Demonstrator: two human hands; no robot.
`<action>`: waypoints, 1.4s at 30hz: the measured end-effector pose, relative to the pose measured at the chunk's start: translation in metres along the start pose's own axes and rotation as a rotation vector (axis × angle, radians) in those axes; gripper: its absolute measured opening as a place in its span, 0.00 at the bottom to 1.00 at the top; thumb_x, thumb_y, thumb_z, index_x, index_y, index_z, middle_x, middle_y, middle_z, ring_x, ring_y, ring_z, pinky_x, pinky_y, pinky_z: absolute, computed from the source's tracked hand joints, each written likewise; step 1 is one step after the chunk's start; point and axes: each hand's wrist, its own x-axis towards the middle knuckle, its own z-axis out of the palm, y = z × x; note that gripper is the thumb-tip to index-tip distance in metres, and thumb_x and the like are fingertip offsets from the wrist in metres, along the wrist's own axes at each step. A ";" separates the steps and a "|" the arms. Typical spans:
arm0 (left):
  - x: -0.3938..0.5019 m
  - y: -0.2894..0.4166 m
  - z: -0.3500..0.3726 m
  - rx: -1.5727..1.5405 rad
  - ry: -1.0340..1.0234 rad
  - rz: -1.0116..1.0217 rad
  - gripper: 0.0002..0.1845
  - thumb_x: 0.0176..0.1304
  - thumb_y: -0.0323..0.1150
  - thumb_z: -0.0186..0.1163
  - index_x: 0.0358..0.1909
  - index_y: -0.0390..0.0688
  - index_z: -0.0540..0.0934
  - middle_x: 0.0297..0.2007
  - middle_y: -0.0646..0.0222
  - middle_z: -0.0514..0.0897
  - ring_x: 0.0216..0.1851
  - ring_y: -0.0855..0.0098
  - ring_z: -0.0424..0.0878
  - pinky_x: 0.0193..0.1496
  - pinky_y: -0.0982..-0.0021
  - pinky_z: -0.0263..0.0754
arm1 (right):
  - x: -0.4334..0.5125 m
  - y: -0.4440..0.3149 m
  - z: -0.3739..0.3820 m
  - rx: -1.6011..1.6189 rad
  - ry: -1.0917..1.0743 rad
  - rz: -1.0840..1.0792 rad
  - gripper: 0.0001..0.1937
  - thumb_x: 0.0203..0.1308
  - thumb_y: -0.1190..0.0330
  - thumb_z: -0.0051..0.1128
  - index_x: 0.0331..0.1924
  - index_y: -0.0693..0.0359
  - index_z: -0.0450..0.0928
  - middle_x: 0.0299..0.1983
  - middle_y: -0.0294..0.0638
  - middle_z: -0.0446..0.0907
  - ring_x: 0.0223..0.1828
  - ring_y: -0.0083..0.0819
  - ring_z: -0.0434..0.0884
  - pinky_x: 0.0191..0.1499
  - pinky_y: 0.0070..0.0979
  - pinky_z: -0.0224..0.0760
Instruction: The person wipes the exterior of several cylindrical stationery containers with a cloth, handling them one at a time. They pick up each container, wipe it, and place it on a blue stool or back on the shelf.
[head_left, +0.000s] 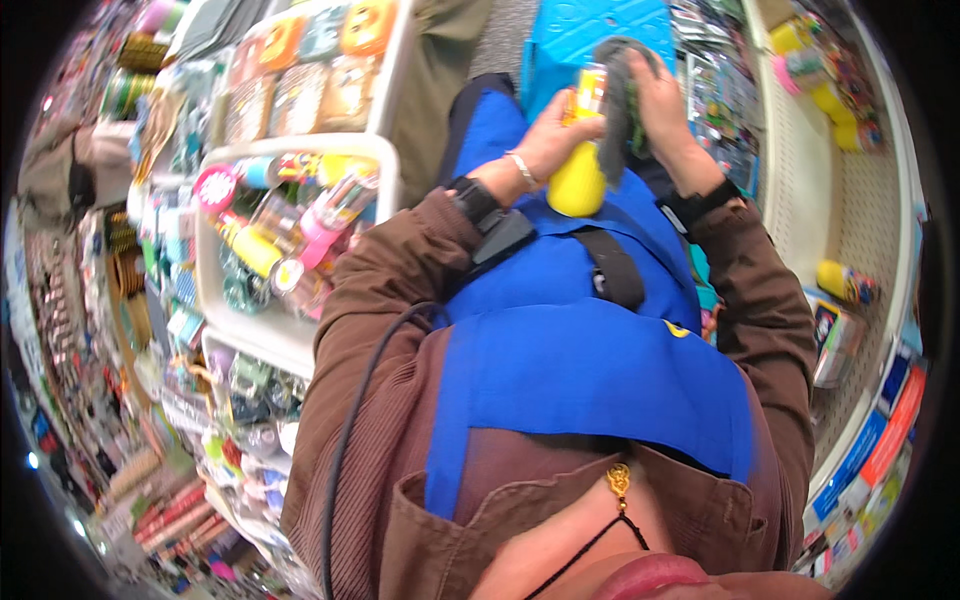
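In front of my lap, my left hand (551, 139) grips a yellow bottle (577, 180) around its middle. The bottle leans slightly, and its upper part looks clear with yellow print. A dark grey cloth (619, 97) is bunched in my right hand (664, 105). The cloth lies against the bottle's right side, where it hides part of it. Under and beyond both hands stands a bright blue plastic step stool or box (600, 26), whose exact kind I cannot tell.
At left, a white plastic bin (390, 176) holds several bottles and cups. Another white bin (405, 56) behind it holds packaged boxes. Along the right runs a perforated white shelf (862, 195) bearing yellow bottles (840, 281). A black cable (352, 405) hangs by my left arm.
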 end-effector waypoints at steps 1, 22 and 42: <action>0.002 0.002 0.000 0.039 -0.003 0.028 0.22 0.59 0.32 0.62 0.54 0.42 0.67 0.42 0.68 0.77 0.41 0.74 0.78 0.45 0.71 0.76 | -0.001 -0.005 -0.002 -0.037 0.020 -0.093 0.23 0.67 0.53 0.51 0.53 0.64 0.75 0.43 0.47 0.82 0.44 0.33 0.79 0.51 0.28 0.70; 0.065 0.084 -0.022 -0.237 0.143 0.311 0.34 0.60 0.55 0.60 0.59 0.41 0.68 0.49 0.59 0.80 0.48 0.60 0.80 0.54 0.58 0.76 | -0.042 -0.028 -0.051 0.522 -0.410 0.431 0.22 0.63 0.51 0.52 0.51 0.59 0.78 0.47 0.41 0.82 0.47 0.30 0.82 0.51 0.29 0.75; 0.066 0.081 0.028 -0.309 0.115 0.379 0.24 0.66 0.49 0.57 0.56 0.44 0.69 0.44 0.67 0.80 0.45 0.70 0.80 0.50 0.67 0.77 | -0.057 -0.086 -0.032 -0.477 0.123 -0.670 0.33 0.39 0.68 0.73 0.56 0.57 0.74 0.52 0.53 0.75 0.52 0.48 0.76 0.56 0.37 0.71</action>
